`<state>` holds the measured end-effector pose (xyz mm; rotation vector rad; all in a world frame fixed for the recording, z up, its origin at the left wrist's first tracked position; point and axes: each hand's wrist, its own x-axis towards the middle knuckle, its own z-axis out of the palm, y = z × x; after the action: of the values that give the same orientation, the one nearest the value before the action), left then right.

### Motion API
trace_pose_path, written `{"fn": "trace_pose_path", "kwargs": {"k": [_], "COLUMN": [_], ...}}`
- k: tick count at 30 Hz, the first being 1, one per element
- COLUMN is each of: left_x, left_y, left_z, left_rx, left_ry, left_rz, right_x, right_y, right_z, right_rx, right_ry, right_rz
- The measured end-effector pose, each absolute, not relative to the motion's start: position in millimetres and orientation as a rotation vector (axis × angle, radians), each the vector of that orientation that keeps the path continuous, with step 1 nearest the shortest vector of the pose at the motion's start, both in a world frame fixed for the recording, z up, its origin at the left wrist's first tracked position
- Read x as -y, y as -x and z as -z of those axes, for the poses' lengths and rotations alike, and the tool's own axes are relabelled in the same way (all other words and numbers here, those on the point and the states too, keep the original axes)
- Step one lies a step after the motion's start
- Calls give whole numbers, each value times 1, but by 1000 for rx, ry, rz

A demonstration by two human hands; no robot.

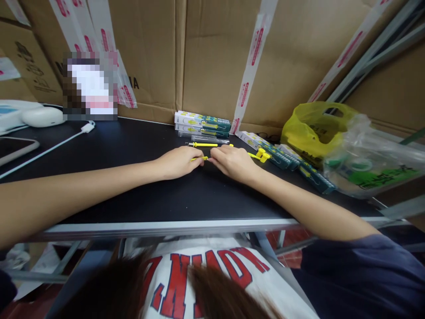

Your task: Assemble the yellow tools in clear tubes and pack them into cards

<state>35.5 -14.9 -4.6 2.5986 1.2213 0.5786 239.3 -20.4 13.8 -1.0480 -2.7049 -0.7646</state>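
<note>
Lettering on view:

1. Shirt point(212, 274), white: large red block capitals edged in dark blue, seen upside down and cut off by hair; an "O" is clear, the whole word is not.
2. Cardboard box point(149, 57) behind the counter: one black capital "A" beside the tape; the rest is covered.
3. Tape strips point(252, 48), white: repeated red print, too small to read.
4. Clear bag point(375, 173): green print, illegible.
5. Yellow bag point(312, 133): dark print, illegible.
6. Flat boxes point(202, 123), white and green: yellow print, illegible.
</note>
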Motion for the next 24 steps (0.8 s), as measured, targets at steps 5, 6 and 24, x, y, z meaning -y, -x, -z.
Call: {"fn": "trace_pose_path", "kwargs": {"k": [5,6,24], "left_x": [16,17,27], "left_y": [-36,-36,-42], "left_z": [5,5,3], "left_rx": [-1223,-1231,-1333], "left_ry": [-2536,-2529,-2634], "left_rz": [-600,-601,-667], "right_x": [25,27,26], "right_y": [-236,-235,-234], "right_z": [-13,-13,-15], "right_rx": [2665,2658,2648], "right_ry": [1166,1190,1161], "right_rz": [696,684,601]}}
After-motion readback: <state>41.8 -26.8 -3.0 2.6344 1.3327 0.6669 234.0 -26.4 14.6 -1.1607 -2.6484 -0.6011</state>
